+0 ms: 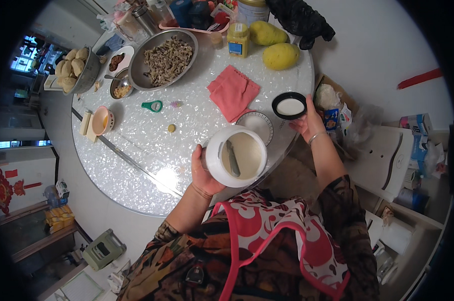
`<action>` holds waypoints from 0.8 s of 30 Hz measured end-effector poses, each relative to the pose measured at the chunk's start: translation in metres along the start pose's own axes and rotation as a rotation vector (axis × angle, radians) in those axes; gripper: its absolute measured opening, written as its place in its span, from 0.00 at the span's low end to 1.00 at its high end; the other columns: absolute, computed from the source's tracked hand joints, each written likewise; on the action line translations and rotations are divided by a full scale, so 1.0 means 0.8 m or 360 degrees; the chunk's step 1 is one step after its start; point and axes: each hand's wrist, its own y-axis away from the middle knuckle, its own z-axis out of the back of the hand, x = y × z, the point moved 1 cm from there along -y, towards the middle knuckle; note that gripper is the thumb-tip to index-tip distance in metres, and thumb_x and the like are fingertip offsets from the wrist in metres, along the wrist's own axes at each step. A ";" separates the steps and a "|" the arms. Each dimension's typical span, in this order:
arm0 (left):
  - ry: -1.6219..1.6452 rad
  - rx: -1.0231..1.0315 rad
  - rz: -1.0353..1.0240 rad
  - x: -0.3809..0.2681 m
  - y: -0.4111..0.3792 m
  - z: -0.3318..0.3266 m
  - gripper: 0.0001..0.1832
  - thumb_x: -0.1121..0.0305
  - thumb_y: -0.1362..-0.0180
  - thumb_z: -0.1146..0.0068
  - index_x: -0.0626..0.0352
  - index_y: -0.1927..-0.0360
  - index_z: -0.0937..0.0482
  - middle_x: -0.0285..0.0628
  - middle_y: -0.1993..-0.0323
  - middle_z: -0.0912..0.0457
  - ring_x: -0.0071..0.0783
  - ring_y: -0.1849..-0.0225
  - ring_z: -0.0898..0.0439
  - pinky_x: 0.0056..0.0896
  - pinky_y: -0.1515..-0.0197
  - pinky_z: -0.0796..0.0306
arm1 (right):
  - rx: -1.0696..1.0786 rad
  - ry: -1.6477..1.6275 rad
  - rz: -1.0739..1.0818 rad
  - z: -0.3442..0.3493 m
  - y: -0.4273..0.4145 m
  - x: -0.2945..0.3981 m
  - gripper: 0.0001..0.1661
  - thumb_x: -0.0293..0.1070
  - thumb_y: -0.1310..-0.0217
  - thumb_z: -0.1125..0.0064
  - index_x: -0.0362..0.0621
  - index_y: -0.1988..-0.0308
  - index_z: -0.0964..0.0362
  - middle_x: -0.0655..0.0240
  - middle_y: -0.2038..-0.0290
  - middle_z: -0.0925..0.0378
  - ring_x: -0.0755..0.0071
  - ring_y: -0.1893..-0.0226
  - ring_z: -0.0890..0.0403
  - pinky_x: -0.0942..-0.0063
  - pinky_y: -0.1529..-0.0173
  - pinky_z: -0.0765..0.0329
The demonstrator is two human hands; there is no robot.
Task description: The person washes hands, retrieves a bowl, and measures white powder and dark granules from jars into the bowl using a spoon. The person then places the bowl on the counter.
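Observation:
My left hand (203, 174) grips a white plastic jar (215, 158) at the table's near edge, its open mouth tilted up toward me. Inside lies a pale, cream-coloured content (249, 150), with a dark spoon or scoop handle (232, 160) across it. In my right hand (310, 122) is a black round lid (275, 109) with a white inner liner (290, 107), held apart from the jar to the right. A small plate with a patterned rim (271, 129) sits partly behind the jar. Beyond it a folded pink cloth (232, 92) lies on the table.
A steel bowl of chopped filling (136, 69) stands at the back, near a small metal bowl with a spoon (116, 84). Left are a pink bowl (103, 113) and a green bottle opener (148, 106). Yellow melons (281, 56) and a yellow-lidded jar (237, 39) stand at back right.

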 end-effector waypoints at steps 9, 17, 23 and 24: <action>-0.0234 -0.0299 -0.0172 -0.004 0.007 0.001 0.43 0.29 0.43 0.62 0.47 0.33 0.35 0.41 0.33 0.33 0.46 0.33 0.34 0.56 0.33 0.41 | -0.0405 0.1118 0.1135 0.013 0.010 -0.020 0.25 0.40 0.40 0.36 0.39 0.47 0.27 0.66 0.60 0.20 0.72 0.60 0.19 0.73 0.55 0.23; -0.0408 -0.0349 -0.0162 0.001 0.005 -0.009 0.43 0.35 0.42 0.55 0.55 0.32 0.37 0.48 0.35 0.31 0.47 0.36 0.30 0.52 0.33 0.39 | 0.1002 0.1724 0.2067 -0.121 0.219 0.025 0.17 0.24 0.51 0.41 0.50 0.58 0.21 0.66 0.66 0.25 0.58 0.64 0.21 0.62 0.58 0.25; -0.0553 -0.0435 -0.0021 0.013 0.007 -0.010 0.45 0.29 0.42 0.65 0.49 0.30 0.39 0.44 0.33 0.34 0.47 0.33 0.34 0.57 0.33 0.40 | 0.1156 0.1779 0.2080 -0.120 0.222 0.019 0.14 0.26 0.53 0.40 0.49 0.61 0.24 0.66 0.68 0.26 0.58 0.66 0.22 0.62 0.59 0.25; -0.0500 -0.0449 -0.0023 0.016 0.008 -0.010 0.45 0.29 0.42 0.66 0.49 0.30 0.39 0.44 0.32 0.35 0.47 0.33 0.34 0.57 0.33 0.40 | 0.1118 0.1737 0.2113 -0.120 0.222 0.018 0.13 0.26 0.52 0.40 0.48 0.61 0.25 0.66 0.67 0.26 0.57 0.66 0.22 0.62 0.60 0.25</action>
